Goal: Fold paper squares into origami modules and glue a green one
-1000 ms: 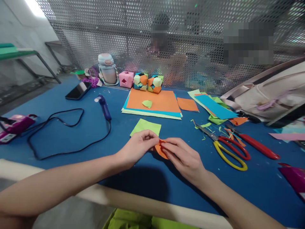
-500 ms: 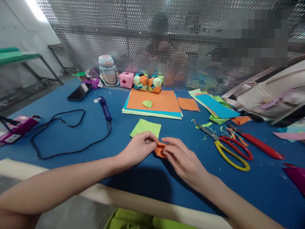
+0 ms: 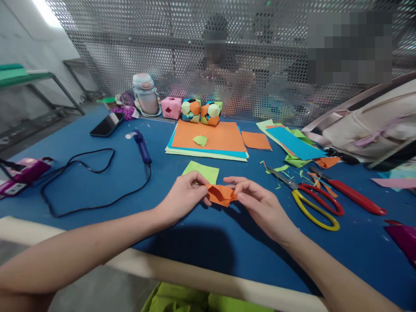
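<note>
Between my hands is a folded piece of orange paper [image 3: 221, 196], its creases partly spread. My left hand [image 3: 186, 197] pinches its left end, and my right hand [image 3: 260, 206] pinches the right end. Just behind my left fingers lies a light green paper square [image 3: 204, 171], partly covered by them. Farther back, a small folded green paper piece [image 3: 200, 141] rests on a stack of coloured sheets with an orange sheet [image 3: 224, 133] on top. A smaller orange square [image 3: 256, 141] touches the stack's right side.
Scissors [image 3: 308, 195] and red-handled pliers [image 3: 354, 195] lie at right among paper scraps. A glue gun [image 3: 142, 147] with its cord is at left, near a phone [image 3: 107, 124]. Folded paper cubes [image 3: 191, 111] and a bottle [image 3: 145, 95] line the back. A bag [image 3: 373, 117] stands back right.
The orange paper has been drawn wider and raised a little, showing more of its folds. My right hand has shifted slightly to the right.
</note>
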Demonstrator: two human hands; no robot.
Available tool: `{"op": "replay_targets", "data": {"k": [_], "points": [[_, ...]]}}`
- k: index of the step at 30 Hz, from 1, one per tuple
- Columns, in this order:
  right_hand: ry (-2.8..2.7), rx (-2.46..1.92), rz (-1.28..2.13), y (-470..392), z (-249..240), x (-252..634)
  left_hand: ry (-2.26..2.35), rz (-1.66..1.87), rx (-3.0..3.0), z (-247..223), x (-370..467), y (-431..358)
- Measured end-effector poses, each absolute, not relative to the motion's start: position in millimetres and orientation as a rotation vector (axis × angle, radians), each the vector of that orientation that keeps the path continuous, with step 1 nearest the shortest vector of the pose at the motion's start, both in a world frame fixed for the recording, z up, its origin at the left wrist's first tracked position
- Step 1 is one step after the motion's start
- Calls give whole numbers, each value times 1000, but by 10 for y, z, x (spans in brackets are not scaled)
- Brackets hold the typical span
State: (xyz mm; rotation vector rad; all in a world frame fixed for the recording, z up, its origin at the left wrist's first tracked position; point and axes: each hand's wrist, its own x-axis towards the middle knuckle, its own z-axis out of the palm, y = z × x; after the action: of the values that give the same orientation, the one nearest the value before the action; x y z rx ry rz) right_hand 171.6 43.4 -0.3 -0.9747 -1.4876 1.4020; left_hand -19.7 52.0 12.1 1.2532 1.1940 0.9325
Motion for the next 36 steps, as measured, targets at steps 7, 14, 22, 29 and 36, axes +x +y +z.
{"op": "replay_targets", "data": {"k": [7, 14, 22, 29, 36], "points": [[-1939, -1125, 723, 366, -65, 1637, 1194, 831, 1223, 112, -147, 483], [-1918, -1122, 554, 393, -29, 1676, 1195, 780, 1437, 107, -123, 419], [-1712, -1304, 867, 398, -10, 1648, 1102, 787, 1524, 73, -140, 444], [-1828, -1228, 594, 401, -38, 1631, 1102, 806, 1523, 46, -113, 406], [-1754, -1154, 566, 359, -35, 1587, 1076, 728, 1238, -1, -55, 402]]}}
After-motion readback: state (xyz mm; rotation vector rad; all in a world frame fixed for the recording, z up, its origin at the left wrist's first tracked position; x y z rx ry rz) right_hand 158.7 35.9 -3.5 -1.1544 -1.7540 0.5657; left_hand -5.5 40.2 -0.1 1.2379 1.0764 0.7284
